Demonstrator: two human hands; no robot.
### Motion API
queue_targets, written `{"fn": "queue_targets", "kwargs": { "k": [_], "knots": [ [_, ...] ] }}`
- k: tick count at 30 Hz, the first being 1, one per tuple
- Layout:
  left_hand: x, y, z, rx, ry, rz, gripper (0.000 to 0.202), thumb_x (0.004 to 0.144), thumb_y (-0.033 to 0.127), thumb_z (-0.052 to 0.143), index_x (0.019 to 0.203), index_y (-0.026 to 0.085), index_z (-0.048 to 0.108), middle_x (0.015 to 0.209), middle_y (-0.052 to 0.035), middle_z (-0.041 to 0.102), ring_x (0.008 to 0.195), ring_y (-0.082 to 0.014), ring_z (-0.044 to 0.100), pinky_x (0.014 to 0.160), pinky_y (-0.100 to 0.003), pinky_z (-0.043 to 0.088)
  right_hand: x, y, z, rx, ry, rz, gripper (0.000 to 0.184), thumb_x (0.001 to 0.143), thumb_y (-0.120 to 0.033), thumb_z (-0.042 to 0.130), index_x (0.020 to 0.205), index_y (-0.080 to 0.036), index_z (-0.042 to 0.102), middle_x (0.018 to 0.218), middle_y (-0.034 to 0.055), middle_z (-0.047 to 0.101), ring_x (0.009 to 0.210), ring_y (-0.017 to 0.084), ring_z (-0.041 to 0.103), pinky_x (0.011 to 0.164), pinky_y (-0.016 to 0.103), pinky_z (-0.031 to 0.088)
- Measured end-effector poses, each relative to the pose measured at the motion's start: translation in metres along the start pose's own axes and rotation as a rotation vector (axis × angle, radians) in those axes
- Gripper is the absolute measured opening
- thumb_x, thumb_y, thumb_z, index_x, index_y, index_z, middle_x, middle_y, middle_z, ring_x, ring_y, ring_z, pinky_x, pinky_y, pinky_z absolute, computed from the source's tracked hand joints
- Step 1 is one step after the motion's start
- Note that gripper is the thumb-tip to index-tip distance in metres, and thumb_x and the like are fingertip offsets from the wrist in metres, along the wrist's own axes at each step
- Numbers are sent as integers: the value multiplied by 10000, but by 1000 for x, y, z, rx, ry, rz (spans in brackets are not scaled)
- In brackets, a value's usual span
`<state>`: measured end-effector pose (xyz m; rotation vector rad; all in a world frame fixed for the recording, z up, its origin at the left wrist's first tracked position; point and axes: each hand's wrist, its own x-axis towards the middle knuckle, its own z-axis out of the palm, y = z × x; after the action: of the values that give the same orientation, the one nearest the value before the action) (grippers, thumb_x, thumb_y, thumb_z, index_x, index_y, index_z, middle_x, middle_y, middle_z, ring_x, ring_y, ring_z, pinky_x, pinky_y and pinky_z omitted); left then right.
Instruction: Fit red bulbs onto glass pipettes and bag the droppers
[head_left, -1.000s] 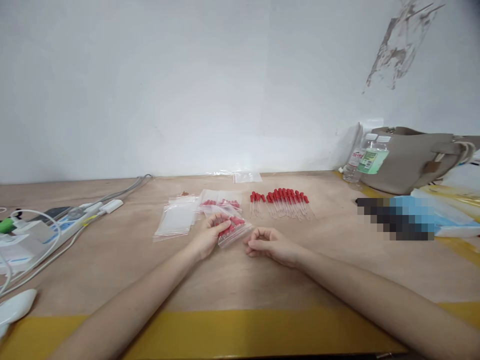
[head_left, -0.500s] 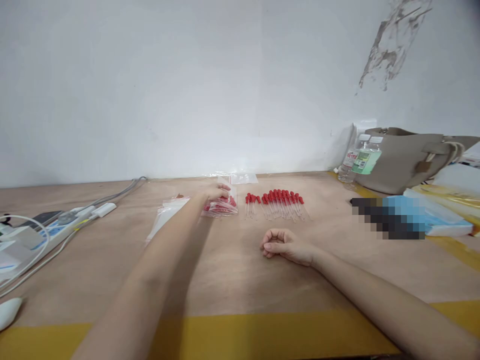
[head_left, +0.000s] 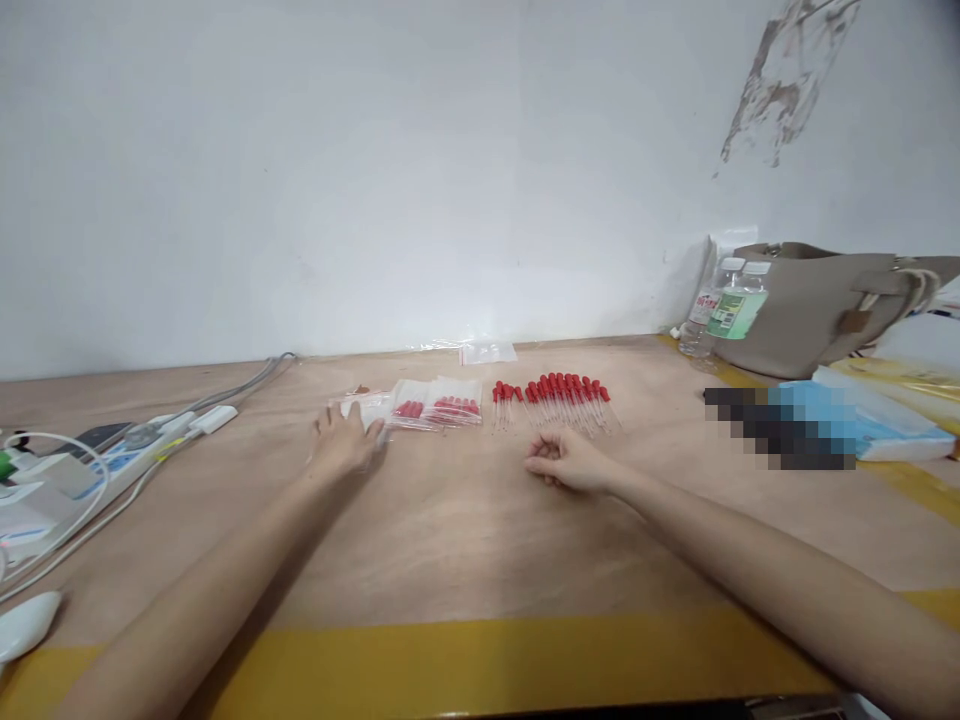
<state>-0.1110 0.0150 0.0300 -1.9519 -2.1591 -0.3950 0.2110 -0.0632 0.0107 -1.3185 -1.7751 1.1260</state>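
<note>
My left hand (head_left: 345, 440) lies on flat clear zip bags (head_left: 369, 405) at the left, its fingers spread and touching the plastic. Beside it are two bags holding red-bulbed droppers, a left filled bag (head_left: 411, 410) and a right filled bag (head_left: 456, 405). Further right, loose droppers (head_left: 566, 390) with red bulbs and thin clear stems lie in a row, bulbs toward the wall. Just in front of that row, my right hand (head_left: 566, 462) rests with curled fingers and nothing visible in them.
Against the wall lies another clear bag (head_left: 487, 352). A power strip (head_left: 127, 460) with cables and a white mouse (head_left: 28, 625) are at the left. Bottles (head_left: 739, 300), a grey handbag (head_left: 810, 310) and a blue packet (head_left: 862, 420) stand or lie at the right.
My left hand has moved left and nearer, from the filled bags onto the flat bags, uncovering two filled bags. My right hand has shifted only slightly, its fingers curled tighter.
</note>
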Motion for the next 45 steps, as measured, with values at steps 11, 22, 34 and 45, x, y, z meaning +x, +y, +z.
{"fn": "queue_targets", "kwargs": {
  "k": [11,22,34,45],
  "knots": [
    [-9,-33,27,109,-159,-53,509,833,383,209,1105,44,475,1163,-252,447,1084,-377,412,830,-447,320,108,-14,9,-452,473,153,379,663,-127,578,1014,-92,439,932,221,566,905,315,544,689,370,410],
    [-9,-41,-1,56,-102,-2,431,853,255,197,940,82,583,980,-195,566,945,-294,527,788,-388,391,104,-20,4,-316,498,142,449,696,-138,528,1114,-107,369,917,165,578,856,231,557,673,296,417],
    [-98,59,-28,-408,-252,728,453,887,367,237,1258,162,397,1349,-71,331,1266,-227,227,1033,-421,210,-1,29,-11,79,430,-67,637,687,-230,448,1270,-222,192,621,-71,451,338,70,445,317,192,332],
    [-80,92,-49,-338,-283,1312,441,812,62,384,1047,389,563,1349,79,320,1270,-221,208,1023,-469,153,-7,29,-25,399,557,-55,571,620,-237,510,1129,-207,253,560,-104,447,335,58,427,284,153,318]
  ]
}}
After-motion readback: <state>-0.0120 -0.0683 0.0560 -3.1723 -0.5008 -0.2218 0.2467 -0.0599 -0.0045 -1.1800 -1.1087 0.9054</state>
